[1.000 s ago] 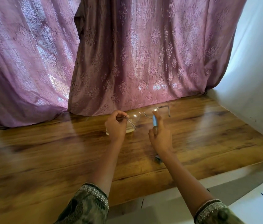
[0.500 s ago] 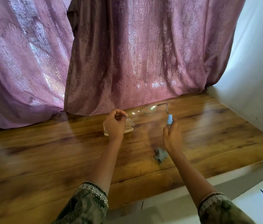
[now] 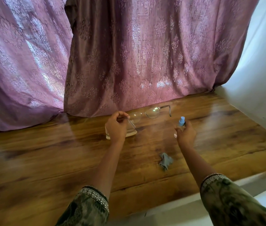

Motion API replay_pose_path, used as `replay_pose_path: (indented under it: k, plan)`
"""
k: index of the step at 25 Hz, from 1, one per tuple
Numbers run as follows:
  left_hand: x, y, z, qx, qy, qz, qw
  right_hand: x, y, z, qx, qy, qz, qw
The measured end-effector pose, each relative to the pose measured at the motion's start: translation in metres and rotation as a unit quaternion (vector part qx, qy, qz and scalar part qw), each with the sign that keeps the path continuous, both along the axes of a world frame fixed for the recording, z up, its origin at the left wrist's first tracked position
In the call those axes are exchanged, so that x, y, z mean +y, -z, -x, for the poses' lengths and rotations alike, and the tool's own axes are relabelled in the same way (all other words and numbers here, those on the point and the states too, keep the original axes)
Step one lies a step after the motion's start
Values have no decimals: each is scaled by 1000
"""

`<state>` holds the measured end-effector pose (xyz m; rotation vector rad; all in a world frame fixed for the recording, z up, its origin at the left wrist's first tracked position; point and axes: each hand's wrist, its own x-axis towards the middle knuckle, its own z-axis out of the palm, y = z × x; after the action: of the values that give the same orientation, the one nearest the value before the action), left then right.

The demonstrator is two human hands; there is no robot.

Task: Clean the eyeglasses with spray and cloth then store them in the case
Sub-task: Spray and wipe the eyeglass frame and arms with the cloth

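My left hand (image 3: 116,126) pinches one temple of the thin-framed eyeglasses (image 3: 152,113) and holds them up above the table, lenses toward the curtain. Under that hand lies a clear eyeglass case (image 3: 131,132), mostly hidden by it. My right hand (image 3: 186,133) grips a small spray bottle with a blue cap (image 3: 181,121), upright, to the right of the glasses and apart from them. A crumpled grey cloth (image 3: 165,161) lies on the wooden table (image 3: 47,152) between my forearms.
Purple patterned curtains (image 3: 129,54) hang against the table's far edge. A white wall (image 3: 259,79) bounds the right side. The table's near edge runs along a white ledge (image 3: 243,181) at lower right.
My right hand has moved the spray bottle rightward and down, away from the lenses. The grey cloth it covered is now in full view. My left hand keeps holding the glasses.
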<state>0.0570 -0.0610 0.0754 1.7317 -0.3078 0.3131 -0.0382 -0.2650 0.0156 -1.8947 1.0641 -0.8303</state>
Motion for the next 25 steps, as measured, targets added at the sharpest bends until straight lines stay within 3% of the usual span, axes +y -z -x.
replay_pose_path:
  k: [11, 22, 25]
  plan:
    - [-5, 6, -11, 12, 5, -8, 1000, -8, 17, -2, 13, 32, -77, 996]
    - [-1, 10, -9, 6, 6, -7, 1000, -7, 28, 10, 43, 28, -57, 997]
    - [1, 9, -5, 7, 7, -1, 1000, -5, 29, 14, 19, 47, -95, 994]
